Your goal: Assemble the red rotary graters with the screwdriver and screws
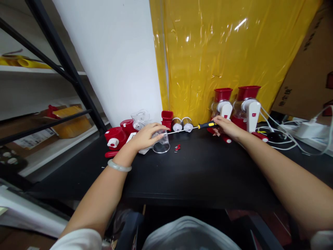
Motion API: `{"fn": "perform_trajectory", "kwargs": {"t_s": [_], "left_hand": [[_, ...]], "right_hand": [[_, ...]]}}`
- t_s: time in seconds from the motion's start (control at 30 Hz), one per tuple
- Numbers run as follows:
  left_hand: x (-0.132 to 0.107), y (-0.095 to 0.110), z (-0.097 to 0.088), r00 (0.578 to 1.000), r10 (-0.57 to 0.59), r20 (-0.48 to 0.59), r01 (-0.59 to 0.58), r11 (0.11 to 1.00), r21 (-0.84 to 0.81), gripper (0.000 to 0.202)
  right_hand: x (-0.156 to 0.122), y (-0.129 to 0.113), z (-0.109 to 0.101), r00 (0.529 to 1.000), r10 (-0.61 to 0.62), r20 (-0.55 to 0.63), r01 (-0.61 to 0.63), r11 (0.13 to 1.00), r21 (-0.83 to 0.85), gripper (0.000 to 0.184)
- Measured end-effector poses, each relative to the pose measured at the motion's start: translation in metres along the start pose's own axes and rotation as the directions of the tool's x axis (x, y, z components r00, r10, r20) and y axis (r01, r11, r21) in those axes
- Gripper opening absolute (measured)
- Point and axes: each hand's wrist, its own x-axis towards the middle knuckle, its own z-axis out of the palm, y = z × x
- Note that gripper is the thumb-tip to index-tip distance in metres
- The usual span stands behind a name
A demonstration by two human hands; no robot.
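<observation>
My left hand [145, 136] lies over a clear plastic housing [161, 143] on the black table [197, 173], fingers curled on its top. My right hand [225, 127] grips a screwdriver with a black and yellow handle [207, 125]; its thin shaft runs left, the tip reaching the clear housing near my left fingers. A small red piece [177, 148] lies on the table just right of the housing. A pale bangle sits on my left wrist.
Red and white grinder parts [117, 138] lie left of my left hand. Two metal drums [182, 124] and a red hopper [167, 118] stand by the yellow sheet. Two assembled red grinders [244, 106] stand behind my right hand. White cables and a power strip [309, 131] lie at right. Black shelving stands left.
</observation>
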Motion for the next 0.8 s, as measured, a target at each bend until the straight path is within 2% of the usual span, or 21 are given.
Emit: {"fn": "perform_trajectory", "kwargs": {"t_s": [0.13,0.23,0.5,0.8], "left_hand": [[-0.001,-0.0001,0.0009,1.0,-0.011,0.003,0.011,0.999,0.03,0.045],[-0.001,-0.001,0.0022,1.0,-0.01,0.005,0.01,0.998,0.06,0.049],[-0.0011,-0.0044,0.0044,0.999,-0.039,0.025,0.036,0.991,0.132,0.057],[-0.0022,-0.0006,0.0047,1.0,-0.03,0.006,0.029,0.988,0.152,0.055]], "right_hand": [[0.0029,-0.0011,0.0002,0.999,0.052,-0.011,-0.051,0.995,0.085,0.018],[0.0034,-0.0013,-0.0003,0.999,0.054,-0.004,-0.053,0.989,0.139,0.018],[0.0066,0.0053,-0.0002,0.999,0.011,-0.052,-0.006,0.996,0.091,0.014],[0.0004,0.006,0.0028,0.991,-0.128,-0.046,0.132,0.988,0.075,0.035]]}}
